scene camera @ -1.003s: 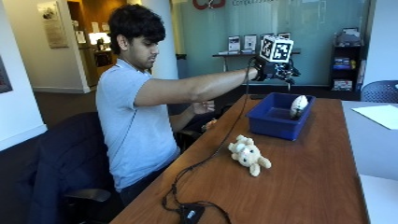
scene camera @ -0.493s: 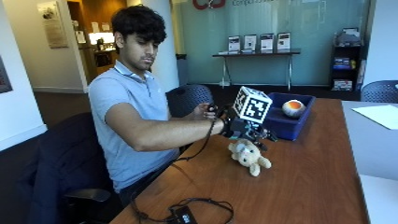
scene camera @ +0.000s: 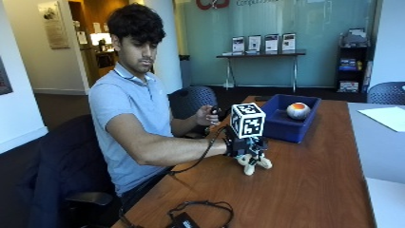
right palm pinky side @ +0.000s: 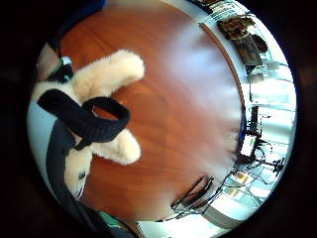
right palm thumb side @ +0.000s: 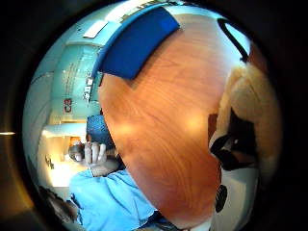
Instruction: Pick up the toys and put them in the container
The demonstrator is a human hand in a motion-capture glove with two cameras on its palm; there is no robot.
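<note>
A cream plush toy point(scene camera: 254, 163) lies on the wooden table point(scene camera: 303, 185), a little in front of the blue container point(scene camera: 284, 130). My gloved right hand point(scene camera: 242, 145) sits on top of the toy with fingers curled down round its body; only its legs stick out below. In the palm views the plush toy point(right palm pinky side: 99, 79) point(right palm thumb side: 250, 106) is right against the palm, still over the table top point(right palm pinky side: 183, 109). An orange and white ball point(scene camera: 298, 110) lies in the container point(right palm thumb side: 134, 43).
The person's bare left hand point(scene camera: 207, 115) is held near the table's far-left edge, beside a chair. A black cable and small box point(scene camera: 190, 216) lie at the near edge. A sheet of paper point(scene camera: 386, 117) lies on the grey table to the right.
The right hand came back from above the container, dropped to the plush toy and now covers it. The ball stays in the container. The outside camera has shifted a little.
</note>
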